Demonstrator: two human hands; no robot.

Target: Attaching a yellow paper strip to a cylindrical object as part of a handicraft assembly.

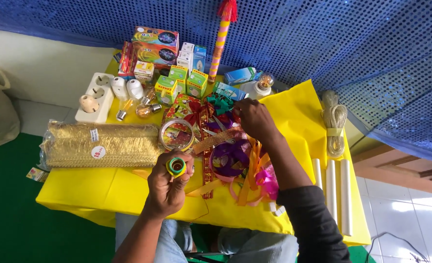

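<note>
Green tape roll (176, 166) gripped in raised left hand (167, 187); right hand (255, 119) reaches ribbons (225, 158).

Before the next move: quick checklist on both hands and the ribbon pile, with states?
1. Left hand grips the small green-and-yellow ribbon roll: ok.
2. Right hand is on the heap of coloured ribbons: ok.
3. Whether the right hand pinches a ribbon end: cannot tell, fingers hidden.
4. Clear round tape roll lies flat beside the heap: ok.
5. Loose ribbons untangled: not ok, strands overlap.
6. Yellow table covering bare near the left hand: ok.
</note>
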